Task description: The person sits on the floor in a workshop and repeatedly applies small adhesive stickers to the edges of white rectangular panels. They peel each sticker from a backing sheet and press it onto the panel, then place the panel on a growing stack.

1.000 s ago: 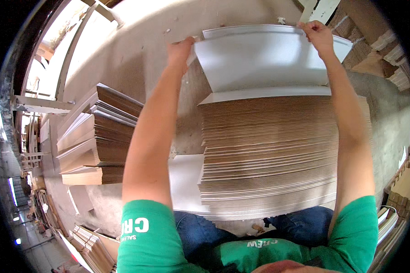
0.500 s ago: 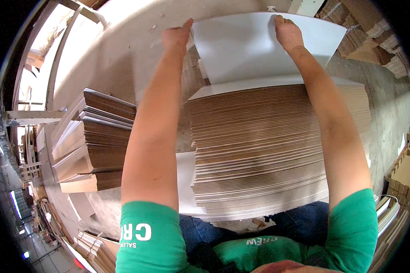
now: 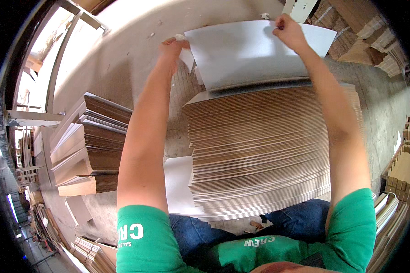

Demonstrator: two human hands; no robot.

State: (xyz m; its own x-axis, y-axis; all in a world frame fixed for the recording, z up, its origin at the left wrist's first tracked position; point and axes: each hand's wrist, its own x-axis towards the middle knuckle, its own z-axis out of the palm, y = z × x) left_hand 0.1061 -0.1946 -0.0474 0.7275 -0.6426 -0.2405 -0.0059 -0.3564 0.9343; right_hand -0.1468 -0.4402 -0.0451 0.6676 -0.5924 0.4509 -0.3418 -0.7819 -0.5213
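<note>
A wide white cardboard sheet (image 3: 255,50) stands tilted on its long edge at the far side of a large stack of brown-edged cardboard sheets (image 3: 259,132). Just off the sheet's left corner is my left hand (image 3: 171,49), closed on a thin white paper-like scrap (image 3: 187,60), part of which sticks up above the fingers. Over the sheet's top edge, right of its middle, my right hand (image 3: 290,35) has its fingers curled in. What those fingers hold, if anything, is hidden. Both arms reach far forward over the stack.
Leaning cardboard sheets (image 3: 100,145) stand in a row to the left. A white metal post (image 3: 300,9) rises behind the sheet, with stacked brown cardboard (image 3: 357,34) at far right. A white panel (image 3: 180,184) lies beside the stack's near left side.
My left hand has come away from the sheet's left corner and now has a white scrap. My right hand has shifted slightly, its fingers curling more. The white sheet sits slightly lower and further left.
</note>
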